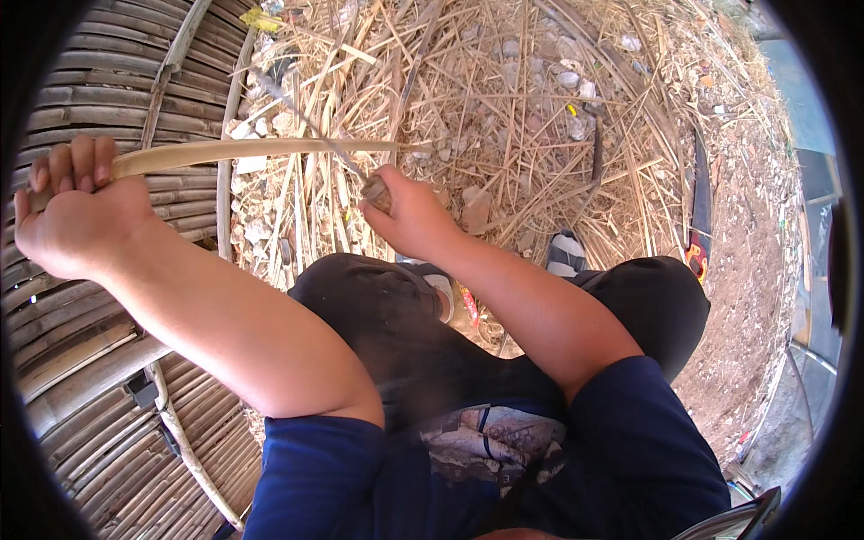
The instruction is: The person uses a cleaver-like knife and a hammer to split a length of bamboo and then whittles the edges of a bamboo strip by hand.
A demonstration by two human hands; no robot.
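Note:
My left hand [76, 211] is closed around one end of a long pale bamboo strip [261, 150], held level above the ground at the left. My right hand [405, 211] grips the wooden handle of a knife [310, 121]; its thin blade runs up and to the left and crosses the strip near its far end. Both forearms come up from the lower edge over my dark-trousered knees.
A woven bamboo panel [90, 90] curves along the left side. Dry bamboo shavings and stones [504, 108] cover the ground ahead. A long dark blade with a red-and-yellow handle [698, 216] lies on the bare earth at right. A striped shoe [565, 252] shows between my knees.

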